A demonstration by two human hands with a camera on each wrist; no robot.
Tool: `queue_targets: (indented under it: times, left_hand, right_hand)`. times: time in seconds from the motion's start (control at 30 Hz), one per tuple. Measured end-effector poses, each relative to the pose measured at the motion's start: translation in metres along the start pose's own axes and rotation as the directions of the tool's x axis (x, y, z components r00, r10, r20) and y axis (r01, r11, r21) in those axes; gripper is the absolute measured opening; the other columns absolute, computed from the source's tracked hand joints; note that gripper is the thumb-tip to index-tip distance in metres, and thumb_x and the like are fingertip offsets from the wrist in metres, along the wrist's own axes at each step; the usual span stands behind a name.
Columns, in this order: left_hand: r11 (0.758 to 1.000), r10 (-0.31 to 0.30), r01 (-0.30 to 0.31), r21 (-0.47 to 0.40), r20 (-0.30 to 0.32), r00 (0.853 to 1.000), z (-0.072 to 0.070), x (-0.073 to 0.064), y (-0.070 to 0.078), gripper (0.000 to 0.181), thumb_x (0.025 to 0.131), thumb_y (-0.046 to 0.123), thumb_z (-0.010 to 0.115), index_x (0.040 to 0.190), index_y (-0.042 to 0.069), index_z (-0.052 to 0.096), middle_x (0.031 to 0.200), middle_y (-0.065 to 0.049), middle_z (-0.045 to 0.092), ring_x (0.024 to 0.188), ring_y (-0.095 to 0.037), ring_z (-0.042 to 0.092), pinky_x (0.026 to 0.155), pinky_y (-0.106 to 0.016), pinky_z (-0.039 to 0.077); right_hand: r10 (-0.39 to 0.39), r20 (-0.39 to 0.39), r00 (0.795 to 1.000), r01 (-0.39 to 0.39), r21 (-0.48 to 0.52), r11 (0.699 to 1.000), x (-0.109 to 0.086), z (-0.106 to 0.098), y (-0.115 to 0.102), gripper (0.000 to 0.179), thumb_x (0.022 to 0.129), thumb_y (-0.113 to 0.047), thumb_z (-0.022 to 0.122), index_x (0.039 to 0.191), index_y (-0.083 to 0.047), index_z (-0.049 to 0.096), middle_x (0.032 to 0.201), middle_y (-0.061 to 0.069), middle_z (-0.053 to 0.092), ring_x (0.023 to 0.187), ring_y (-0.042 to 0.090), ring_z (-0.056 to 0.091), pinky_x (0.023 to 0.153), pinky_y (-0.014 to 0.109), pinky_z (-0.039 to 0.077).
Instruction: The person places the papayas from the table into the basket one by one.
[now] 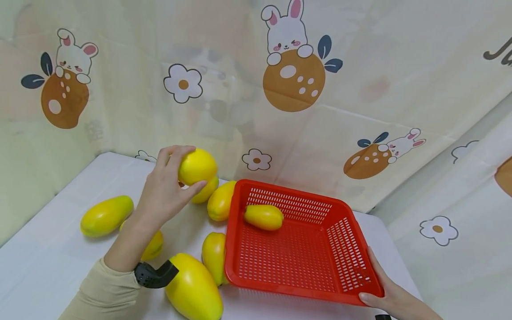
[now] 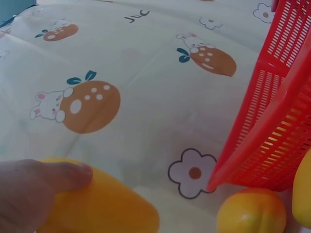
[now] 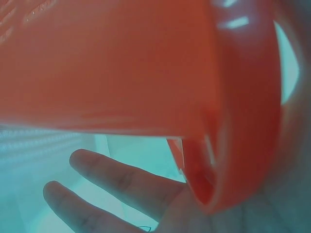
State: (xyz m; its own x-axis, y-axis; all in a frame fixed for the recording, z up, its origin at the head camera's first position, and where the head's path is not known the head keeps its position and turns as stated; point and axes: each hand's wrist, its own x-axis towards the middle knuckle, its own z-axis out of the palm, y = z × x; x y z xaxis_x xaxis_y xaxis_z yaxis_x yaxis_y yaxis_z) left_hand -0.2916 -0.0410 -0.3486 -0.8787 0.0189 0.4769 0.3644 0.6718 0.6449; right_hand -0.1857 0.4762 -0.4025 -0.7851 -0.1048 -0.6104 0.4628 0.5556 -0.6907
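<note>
My left hand (image 1: 165,189) grips a yellow papaya (image 1: 198,166) between fingers and thumb, lifted above the table left of the basket. In the left wrist view, a finger lies along that papaya (image 2: 109,206). A red perforated plastic basket (image 1: 290,293) stands tilted on the table, with one small papaya (image 1: 265,217) inside near its left wall. At the basket's near right corner my right hand (image 1: 386,291) holds the rim, thumb over the top. The right wrist view shows the rim (image 3: 248,111) close up, with two fingers (image 3: 126,177) extended below the wall.
Several more papayas lie left of the basket, including a large one (image 1: 194,286) near the front and a greenish-yellow one (image 1: 106,216) at far left. Two others, one papaya (image 1: 214,255) and another (image 1: 221,202), lie against the basket. A rabbit-print cloth (image 1: 224,111) hangs behind the white table (image 1: 36,266).
</note>
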Motion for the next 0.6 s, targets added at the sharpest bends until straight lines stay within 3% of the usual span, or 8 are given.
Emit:
queue_targets:
  times: [0.17, 0.43, 0.6]
  left_hand:
    - [0.999, 0.011, -0.012, -0.038, -0.018, 1.0, 0.003, 0.0, 0.002, 0.07, 0.08, 0.023, 0.076, 0.138, 0.018, 0.038, 0.138, -0.012, 0.036, 0.086, -0.027, 0.058, 0.072, -0.038, 0.057]
    - [0.993, 0.084, -0.092, -0.079, -0.097, 0.992, 0.008, -0.001, 0.003, 0.069, 0.077, 0.022, 0.078, 0.134, 0.015, 0.04, 0.133, -0.01, 0.039, 0.092, -0.029, 0.057, 0.071, -0.038, 0.057]
    - [0.988, 0.112, -0.122, -0.095, -0.106, 0.988, 0.011, -0.002, 0.005, 0.071, 0.076, 0.02, 0.079, 0.134, 0.015, 0.038, 0.135, -0.01, 0.038, 0.095, -0.028, 0.056, 0.072, -0.039, 0.058]
  right_hand:
    - [0.014, 0.0, 1.0, -0.014, 0.009, 1.0, -0.001, 0.0, -0.001, 0.095, 0.095, -0.037, 0.051, 0.136, -0.049, -0.034, 0.15, 0.016, 0.02, 0.118, 0.023, 0.042, 0.09, 0.044, 0.053]
    - [0.034, -0.008, 0.999, -0.034, 0.014, 0.999, 0.0, 0.001, 0.0, 0.097, 0.094, -0.038, 0.053, 0.134, -0.052, -0.034, 0.15, 0.018, 0.017, 0.119, 0.023, 0.042, 0.089, 0.044, 0.054]
    - [0.035, -0.017, 0.999, -0.035, 0.012, 0.999, 0.001, 0.001, 0.0, 0.097, 0.094, -0.038, 0.053, 0.134, -0.053, -0.033, 0.15, 0.017, 0.019, 0.118, 0.024, 0.042, 0.088, 0.043, 0.054]
